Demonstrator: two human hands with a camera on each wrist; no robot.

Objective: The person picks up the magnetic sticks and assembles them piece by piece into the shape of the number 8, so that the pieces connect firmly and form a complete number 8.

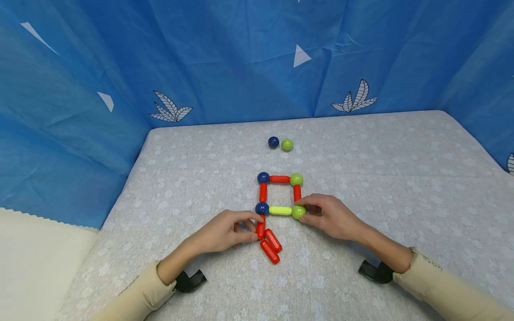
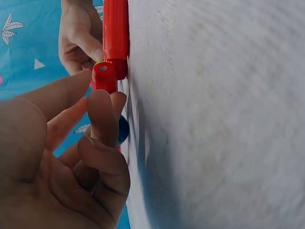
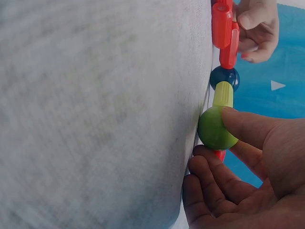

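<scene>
Balls and rods form a square on the table: two blue balls on the left, two green balls on the right, red rods on three sides and a yellow-green rod [image 1: 280, 211] along the near side. My right hand [image 1: 331, 217] pinches the near green ball [image 1: 298, 212] between thumb and fingers. With thumb and fingertips, my left hand [image 1: 225, 229] pinches a red rod [image 1: 261, 228], whose far end is right at the near blue ball [image 1: 262, 208]. In the left wrist view, this red rod [image 2: 104, 78] shows a holed end.
Two loose red rods [image 1: 273, 240] lie side by side just right of my left fingertips. Beyond the square sit a blue ball [image 1: 273, 142] and a green ball [image 1: 287, 145]. A blue cloth [image 1: 249, 67] hangs behind the patterned table [image 1: 201, 169].
</scene>
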